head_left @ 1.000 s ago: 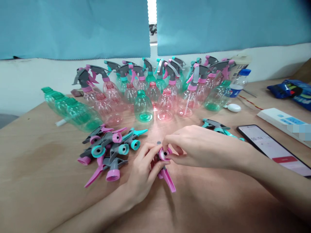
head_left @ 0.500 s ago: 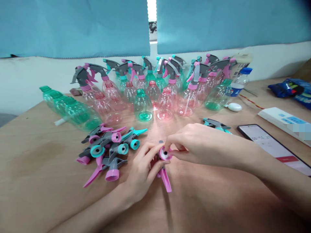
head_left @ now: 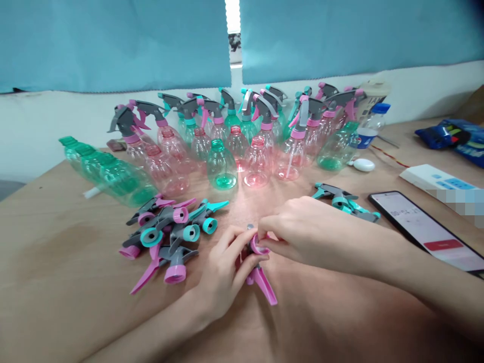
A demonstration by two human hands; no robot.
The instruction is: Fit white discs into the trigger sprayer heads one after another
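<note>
My left hand (head_left: 223, 269) is closed round a grey and pink trigger spray head (head_left: 263, 286), held low over the table. Its pink trigger points down and toward me, and its pink collar faces my right side. At the collar's opening, the fingertips of my right hand (head_left: 293, 229) are pinched together; whatever they grip is hidden. To the left lies a pile of loose spray heads (head_left: 176, 254) with pink or turquoise collars. Beyond my hands stand open bottles without heads, among them a green bottle (head_left: 222, 169) and a pink bottle (head_left: 257, 166).
Several bottles with spray heads fitted (head_left: 266, 116) line the back by the wall. Green bottles (head_left: 124, 176) stand at the left. Turquoise spray heads (head_left: 342, 199), a phone (head_left: 423, 222), a white power strip (head_left: 442, 184) and a blue packet (head_left: 454, 138) lie on the right.
The held spray head has tilted, its trigger tip swinging right. My right fingertips now cover the collar's opening, where a white ring with a dark hole showed before.
</note>
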